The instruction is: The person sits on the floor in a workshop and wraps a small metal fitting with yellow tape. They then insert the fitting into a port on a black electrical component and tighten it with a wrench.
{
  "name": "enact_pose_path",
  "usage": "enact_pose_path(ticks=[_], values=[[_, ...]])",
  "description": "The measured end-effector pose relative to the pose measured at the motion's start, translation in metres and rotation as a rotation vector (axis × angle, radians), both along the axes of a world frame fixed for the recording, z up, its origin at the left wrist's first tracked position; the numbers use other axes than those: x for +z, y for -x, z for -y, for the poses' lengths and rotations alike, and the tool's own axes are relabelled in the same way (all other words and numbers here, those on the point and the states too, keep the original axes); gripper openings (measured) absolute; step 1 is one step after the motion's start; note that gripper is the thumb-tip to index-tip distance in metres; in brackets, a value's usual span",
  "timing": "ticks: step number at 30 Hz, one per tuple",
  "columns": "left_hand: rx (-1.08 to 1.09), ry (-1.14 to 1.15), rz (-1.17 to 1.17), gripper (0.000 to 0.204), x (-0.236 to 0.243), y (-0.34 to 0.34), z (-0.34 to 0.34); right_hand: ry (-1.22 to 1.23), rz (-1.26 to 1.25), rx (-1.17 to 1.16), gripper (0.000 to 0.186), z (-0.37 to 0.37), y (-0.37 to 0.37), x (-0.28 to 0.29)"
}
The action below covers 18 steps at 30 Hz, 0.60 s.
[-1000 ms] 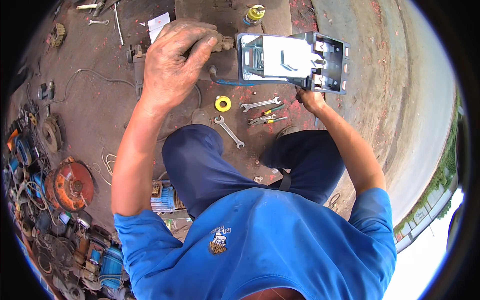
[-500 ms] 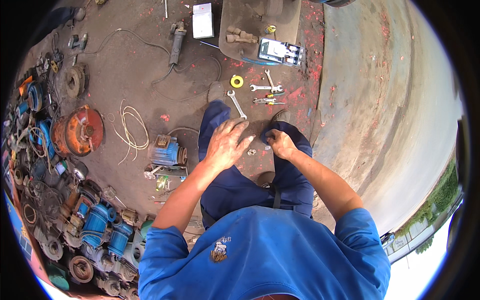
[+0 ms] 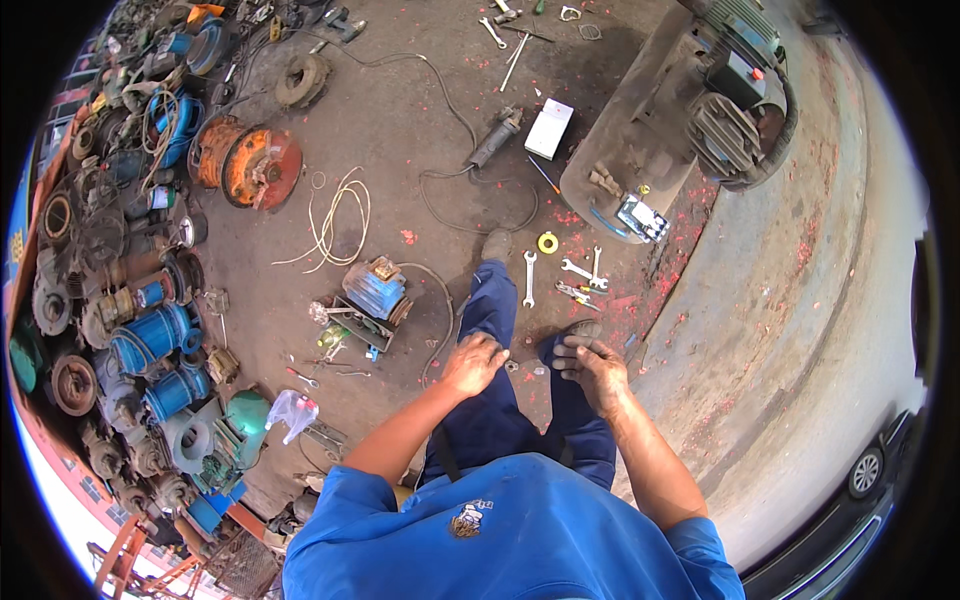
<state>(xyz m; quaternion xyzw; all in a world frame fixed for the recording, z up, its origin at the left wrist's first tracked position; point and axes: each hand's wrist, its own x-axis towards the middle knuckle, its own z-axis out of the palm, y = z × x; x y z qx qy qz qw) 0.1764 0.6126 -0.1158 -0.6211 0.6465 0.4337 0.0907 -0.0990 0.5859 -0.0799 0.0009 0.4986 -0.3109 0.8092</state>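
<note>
My left hand point(image 3: 475, 365) lies over my left knee, its fingers curled in; whatever is in them, if anything, is hidden. Above my right knee, my right hand point(image 3: 597, 374) has its darkened fingers loosely bent and apart, with nothing visible between them. On the ground between my legs lies a small metal nut point(image 3: 511, 366), with a small pale piece point(image 3: 540, 370) beside it. Beyond my feet are an open-ended wrench point(image 3: 530, 278), two crossed wrenches point(image 3: 590, 270), pliers point(image 3: 576, 293) and a yellow tape roll point(image 3: 547, 243).
A blue electric motor point(image 3: 378, 290) stands left of my legs. Farther out are an angle grinder point(image 3: 497, 137) with its cord, a white box point(image 3: 549, 129) and a large machine point(image 3: 735, 120) on a plate. Motors and parts point(image 3: 150, 340) are heaped at far left.
The view has swung, so the scene sits differently in it. My left hand has curled its spread fingers and drawn back onto the knee. My right hand has loosened from a closed shape.
</note>
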Motion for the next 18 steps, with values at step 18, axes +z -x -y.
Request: enact_pose_path(ticks=[18], values=[[0.827, -0.089, -0.087, 0.045, 0.035, -0.293, -0.008, 0.218, -0.766, 0.716, 0.026, 0.135, -0.085, 0.084]])
